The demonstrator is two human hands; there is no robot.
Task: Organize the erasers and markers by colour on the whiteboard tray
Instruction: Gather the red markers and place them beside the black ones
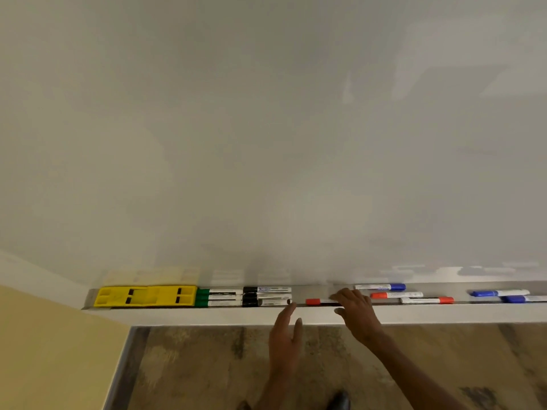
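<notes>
Two yellow erasers (pixel 145 296) lie side by side at the tray's left end. Right of them sit three green-capped markers (pixel 220 297), then three black-capped markers (pixel 266 296). My left hand (pixel 285 335) hovers with fingers apart at the tray's front lip, a fingertip near the black markers' ends. My right hand (pixel 353 309) rests over a red-capped marker (pixel 313 301), fingers on its barrel. Two more red markers (pixel 396 295) (pixel 427 300) and a blue marker (pixel 380 287) lie further right. Two blue markers (pixel 500 292) (pixel 522 299) lie at the far right.
The metal tray (pixel 207 313) runs along the bottom of a blank whiteboard (pixel 266 143). A yellow wall (pixel 44 350) stands at the left. Wood-pattern floor (pixel 192 368) lies below, with a dark shoe tip (pixel 340 399) at the bottom.
</notes>
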